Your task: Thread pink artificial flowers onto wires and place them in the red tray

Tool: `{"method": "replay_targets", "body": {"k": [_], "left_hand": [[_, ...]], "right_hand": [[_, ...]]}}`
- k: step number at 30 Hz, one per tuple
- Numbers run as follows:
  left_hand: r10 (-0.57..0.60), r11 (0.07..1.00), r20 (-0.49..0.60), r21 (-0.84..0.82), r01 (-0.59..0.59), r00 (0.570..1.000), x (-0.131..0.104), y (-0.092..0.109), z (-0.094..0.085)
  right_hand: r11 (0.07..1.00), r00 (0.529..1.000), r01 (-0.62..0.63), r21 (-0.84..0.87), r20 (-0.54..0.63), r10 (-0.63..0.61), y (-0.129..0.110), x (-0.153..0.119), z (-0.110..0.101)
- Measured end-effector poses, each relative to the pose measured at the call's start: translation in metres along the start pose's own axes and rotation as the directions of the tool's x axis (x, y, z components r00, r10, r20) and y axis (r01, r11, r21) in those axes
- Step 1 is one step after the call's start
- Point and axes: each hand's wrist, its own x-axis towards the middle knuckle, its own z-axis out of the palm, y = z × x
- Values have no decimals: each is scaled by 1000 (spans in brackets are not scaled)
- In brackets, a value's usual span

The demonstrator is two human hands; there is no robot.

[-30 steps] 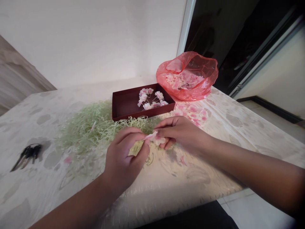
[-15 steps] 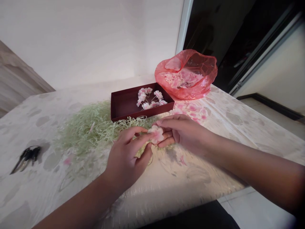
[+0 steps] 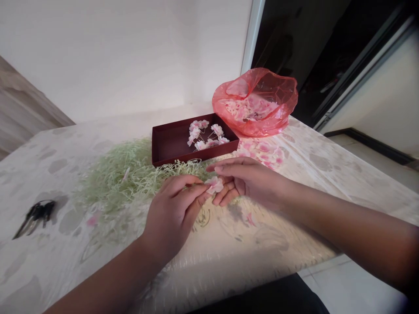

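Note:
A pale pink and white flower (image 3: 215, 185) is pinched at its left side between the thumb and fingers of my left hand (image 3: 178, 209). Beside it on the right is my right hand (image 3: 244, 179), its fingers loosely curved around the flower's far side; whether they grip it I cannot tell. Just beyond my hands, a dark red open box (image 3: 196, 155) holds several pink and white flowers (image 3: 194, 133) on thin stems or wire. Pale green stringy strands (image 3: 131, 174) lie in a heap left of the box and in front of it.
A red translucent bag (image 3: 281, 104) with pink petals inside stands behind the box at the right. Loose pink petals (image 3: 270, 155) lie below the bag. Keys (image 3: 39, 213) rest at the left on the patterned tablecloth (image 3: 268, 261). A white wall rises behind.
The flower has tilted, so its face shows less. My left thumb has closed up against the fingers at its edge. My right fingers have shifted slightly.

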Motion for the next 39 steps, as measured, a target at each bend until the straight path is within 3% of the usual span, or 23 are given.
{"method": "replay_targets", "body": {"k": [3, 6, 8, 10, 12, 14, 17, 23, 33, 36, 39], "left_hand": [[-152, 980, -31, -136, 146, 988, 0, 4, 0], [-390, 886, -38, -286, 364, 920, 0, 9, -1], [-531, 789, -40, -388, 476, 847, 1, 11, -2], [-625, 700, -50, -476, 532, 779, 2, 12, -3], [-678, 637, -58, -543, 547, 733, 4, 11, -3], [-696, 605, -56, -583, 542, 716, 6, 10, -3], [-697, 585, -36, -606, 539, 716, 8, 10, -1], [-704, 582, -27, -595, 555, 710, 8, 14, -3], [-674, 604, 9, -569, 558, 738, 7, 11, -2], [-675, 602, 18, -564, 565, 738, 8, 13, -3], [-670, 604, 12, -573, 554, 742, 9, 14, -4]], "right_hand": [[999, 1000, -4, -49, 16, 5, 1, 2, -1], [952, 989, 90, -292, -84, -119, 3, 5, -6], [766, 942, 227, -602, -65, -331, 3, 6, -12], [443, 865, 362, -820, 118, -488, 2, 8, -19], [190, 808, 452, -872, 309, -502, 1, 9, -26], [74, 793, 488, -870, 406, -454, 1, 10, -31], [-10, 808, 476, -879, 442, -389, 4, 12, -34], [-77, 858, 372, -925, 375, -352, 6, 13, -32], [-82, 877, 358, -930, 365, -314, 4, 9, -29], [-35, 858, 378, -925, 364, -362, 5, 11, -31], [75, 863, 360, -930, 302, -406, 4, 12, -33]]}}
